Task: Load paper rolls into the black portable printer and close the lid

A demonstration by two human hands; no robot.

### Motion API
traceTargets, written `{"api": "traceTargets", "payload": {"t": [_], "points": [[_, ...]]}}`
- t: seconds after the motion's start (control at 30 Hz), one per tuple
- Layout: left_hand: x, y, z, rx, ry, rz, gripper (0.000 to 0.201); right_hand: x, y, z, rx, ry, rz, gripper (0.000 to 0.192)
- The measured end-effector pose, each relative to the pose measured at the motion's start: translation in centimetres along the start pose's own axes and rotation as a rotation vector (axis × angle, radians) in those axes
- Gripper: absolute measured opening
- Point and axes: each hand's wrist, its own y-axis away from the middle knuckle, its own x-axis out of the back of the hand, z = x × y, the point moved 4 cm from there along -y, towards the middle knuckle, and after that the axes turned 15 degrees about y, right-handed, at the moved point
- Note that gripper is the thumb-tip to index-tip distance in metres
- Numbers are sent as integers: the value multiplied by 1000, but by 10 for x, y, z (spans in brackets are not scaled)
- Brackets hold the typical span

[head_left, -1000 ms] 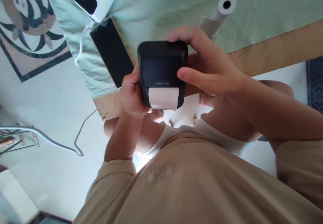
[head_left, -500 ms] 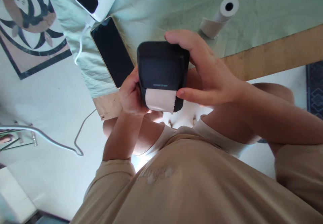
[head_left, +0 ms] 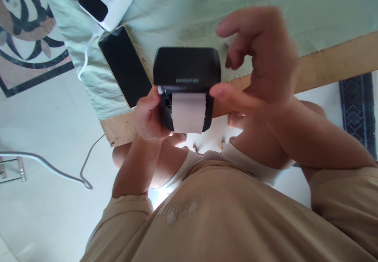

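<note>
A person holds a small black printer above the table edge.
The left hand grips its side; the right hand hovers loosely curled, thumb at the paper strip.

A: Bright, soft daylight. The green cloth at twelve o'clock looks washed out, and there's a blown-out white patch near centre, just below the printer.

B: The right hand at two o'clock is motion-blurred. Straight edges bend toward the frame's borders.
</note>
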Motion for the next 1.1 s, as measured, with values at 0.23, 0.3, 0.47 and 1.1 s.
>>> {"api": "traceTargets", "payload": {"t": [0.23, 0.3, 0.47, 1.1], "points": [[2, -1, -6, -59, -62, -160, 49, 7, -5, -1, -313, -247, 83, 21], [1, -1, -5, -56, -66, -145, 49, 3, -5, -1, -266, -377, 178, 24], [2, -3, -6, -75, -56, -191, 46, -9, 0, -2, -183, -34, 74, 24], [3, -3, -11, -37, -103, -287, 47, -20, -11, -16, -232, 321, -611, 41]]}}
